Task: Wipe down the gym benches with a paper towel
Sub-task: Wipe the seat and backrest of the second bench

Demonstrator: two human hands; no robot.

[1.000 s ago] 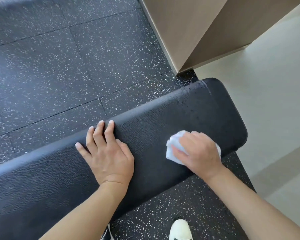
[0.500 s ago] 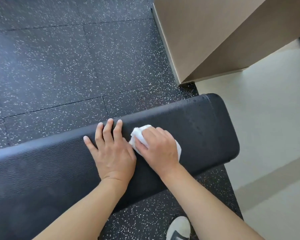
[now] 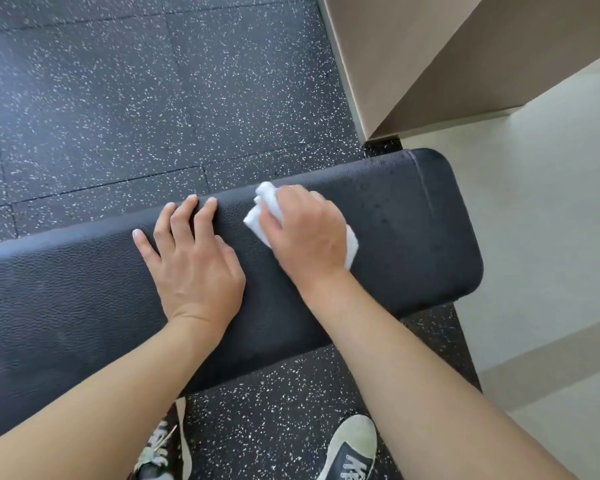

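A black padded gym bench [image 3: 413, 230] runs across the view from lower left to its rounded right end. My right hand [image 3: 305, 233] holds a crumpled white paper towel [image 3: 265, 206] and presses it on the pad near the far edge. Most of the towel is hidden under the hand; a bit shows at its right side too. My left hand [image 3: 191, 258] lies flat on the pad just left of the towel, with its fingertips at the far edge. Small wet droplets dot the pad right of the towel.
Dark speckled rubber floor tiles [image 3: 118, 98] lie beyond and below the bench. A beige wall corner [image 3: 413, 64] stands at the top right, with pale flooring [image 3: 551, 220] to the right. My two shoes [image 3: 350, 448] stand under the bench's near edge.
My right hand has swept the towel from the right part of the pad leftward to beside my left hand and toward the far edge. The left hand stays planted.
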